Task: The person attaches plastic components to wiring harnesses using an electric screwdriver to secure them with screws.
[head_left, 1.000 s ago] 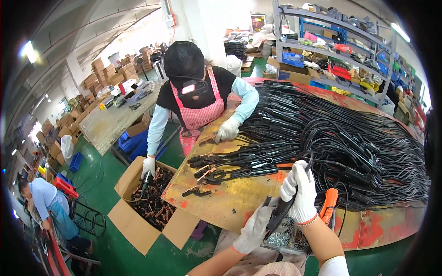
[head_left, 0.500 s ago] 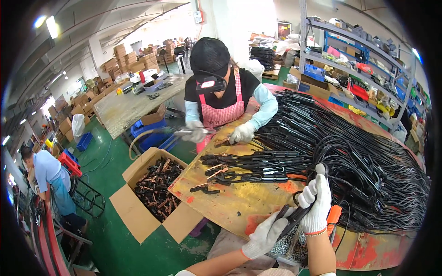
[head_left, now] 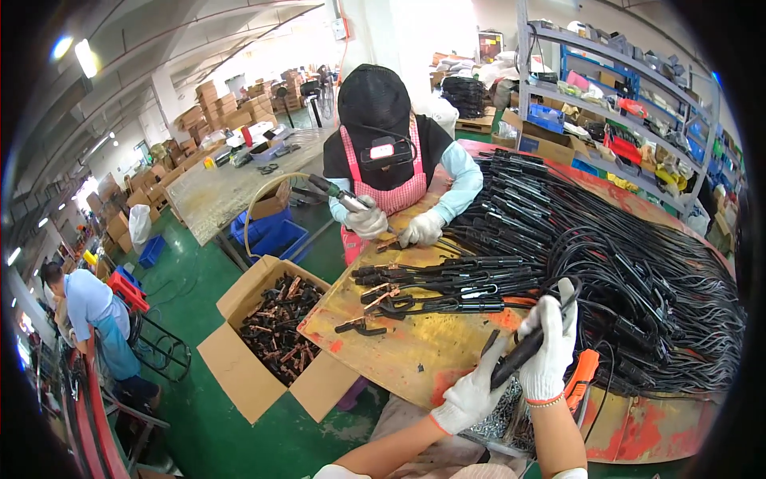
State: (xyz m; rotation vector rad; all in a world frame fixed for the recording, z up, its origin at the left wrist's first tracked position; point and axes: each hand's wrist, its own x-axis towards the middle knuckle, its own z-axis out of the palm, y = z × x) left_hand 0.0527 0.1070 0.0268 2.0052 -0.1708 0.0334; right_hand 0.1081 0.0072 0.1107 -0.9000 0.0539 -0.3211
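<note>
Over the table's near edge, both gloved hands hold one black welding electrode holder [head_left: 517, 359], tilted with its upper end away to the right. My left hand [head_left: 472, 393] is closed around its lower end. My right hand [head_left: 549, 343] wraps its upper part, where a black cable loops by the fingertips. The glove fingers hide much of the handle. Just below the hands is a tray of small metal screws [head_left: 511, 411]. An orange-handled tool [head_left: 582, 375] lies beside my right wrist.
Electrode holders [head_left: 455, 289] and a heap of black cables [head_left: 670, 295] cover much of the worn yellow-red table [head_left: 399, 363]. Across it, a co-worker [head_left: 383, 160] uses a hose-fed power tool [head_left: 335, 191]. An open carton [head_left: 231, 371] of copper-jawed parts stands left. Shelves [head_left: 614, 112] rise behind.
My hands and the electrode holder have shifted slightly right, still gripping it. The co-worker's power tool has swung upward from near level, and the co-worker's head has bent down.
</note>
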